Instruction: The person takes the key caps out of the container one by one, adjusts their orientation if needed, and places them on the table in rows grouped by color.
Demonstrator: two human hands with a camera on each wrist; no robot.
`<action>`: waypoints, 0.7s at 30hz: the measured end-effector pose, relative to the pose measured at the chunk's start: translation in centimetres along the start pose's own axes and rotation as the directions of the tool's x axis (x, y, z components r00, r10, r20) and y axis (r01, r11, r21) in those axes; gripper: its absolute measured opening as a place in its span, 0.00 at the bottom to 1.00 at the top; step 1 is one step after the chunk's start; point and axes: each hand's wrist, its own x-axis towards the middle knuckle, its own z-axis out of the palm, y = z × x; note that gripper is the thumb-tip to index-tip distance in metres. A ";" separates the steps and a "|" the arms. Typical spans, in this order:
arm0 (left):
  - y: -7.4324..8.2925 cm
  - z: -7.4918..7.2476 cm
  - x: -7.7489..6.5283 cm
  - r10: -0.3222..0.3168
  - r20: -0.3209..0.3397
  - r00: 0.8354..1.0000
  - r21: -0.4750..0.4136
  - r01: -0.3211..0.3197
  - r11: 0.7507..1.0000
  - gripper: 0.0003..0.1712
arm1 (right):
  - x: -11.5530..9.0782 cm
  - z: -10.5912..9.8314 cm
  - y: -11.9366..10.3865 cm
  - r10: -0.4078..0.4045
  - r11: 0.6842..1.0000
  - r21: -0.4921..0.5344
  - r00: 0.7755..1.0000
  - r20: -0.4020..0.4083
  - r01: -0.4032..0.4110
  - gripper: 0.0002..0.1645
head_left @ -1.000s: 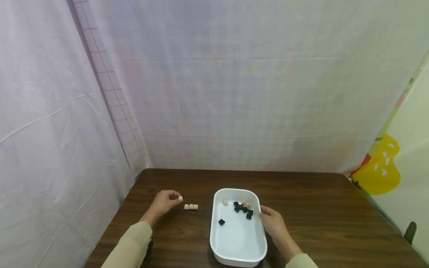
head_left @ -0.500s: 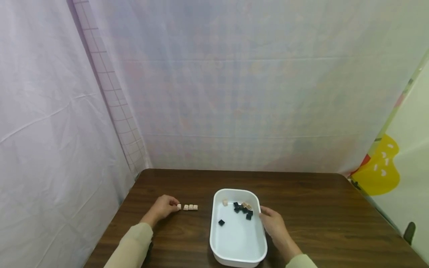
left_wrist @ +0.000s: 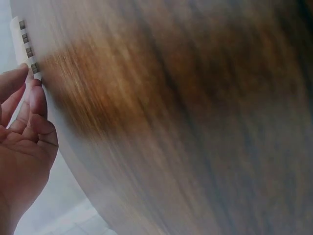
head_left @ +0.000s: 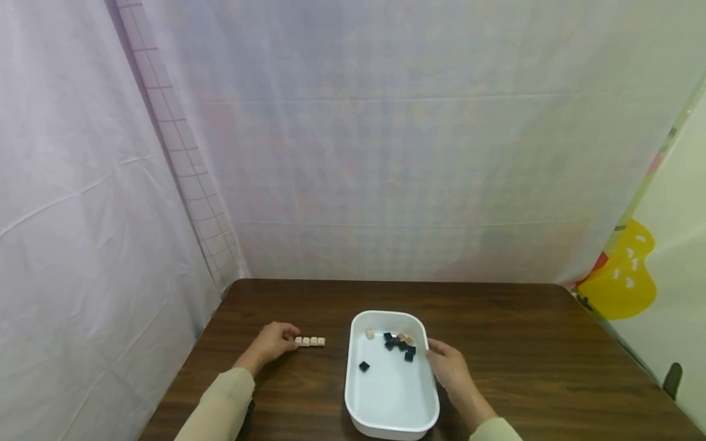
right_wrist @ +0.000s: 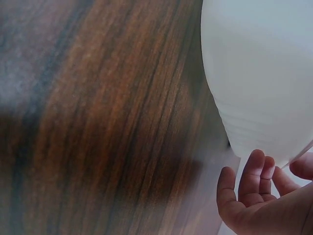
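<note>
A short row of cream keycaps (head_left: 314, 342) lies on the brown table, left of the white tray (head_left: 394, 395). My left hand (head_left: 271, 343) pinches the leftmost keycap (head_left: 298, 341) between thumb and fingertips, right up against the row's end. In the left wrist view the row (left_wrist: 19, 39) runs away from the fingertips, dark squares showing along its side. My right hand (head_left: 449, 367) holds the tray's right wall, thumb at the rim. From the right wrist, the fingers (right_wrist: 253, 176) curl up at the tray's outer side (right_wrist: 259, 78).
Inside the tray are several black keycaps (head_left: 388, 345) bunched at the upper right, with tan keycaps (head_left: 409, 340) among them. A cream keycap (head_left: 370, 334) sits at its upper left, a lone black keycap (head_left: 364, 366) lower down. Pale curtains (head_left: 386, 184) hang behind the table (head_left: 524, 343).
My left hand has lowered its keycap to the table and slid it right, against the end of the row. The right hand and tray have stayed put.
</note>
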 end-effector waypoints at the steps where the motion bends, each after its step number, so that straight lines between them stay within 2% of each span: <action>1: 0.0 0.0 0.0 0.001 0.001 1.000 -0.003 -0.001 1.000 0.14 | 0.0 0.0 0.0 0.001 1.000 0.000 1.000 -0.001 -0.001 0.25; 5: 0.1 0.0 -0.1 -0.004 0.000 1.000 -0.019 0.004 1.000 0.15 | 0.0 0.0 -0.1 0.008 1.000 0.002 1.000 0.003 -0.008 0.25; 13: 0.8 0.0 0.5 -0.025 -0.049 0.998 0.027 0.026 0.999 0.15 | -0.1 0.0 -0.2 0.000 1.000 0.007 1.000 0.007 0.000 0.25; 16: 1.7 0.2 1.0 0.004 -0.065 0.998 0.044 -0.001 0.999 0.15 | -0.2 0.0 -0.2 -0.005 1.000 0.008 1.000 0.008 0.005 0.25; 21: 3.6 1.1 1.9 0.118 -0.089 0.989 0.064 -0.112 0.992 0.15 | -0.2 0.0 -0.2 0.008 1.000 0.001 1.000 0.011 -0.008 0.25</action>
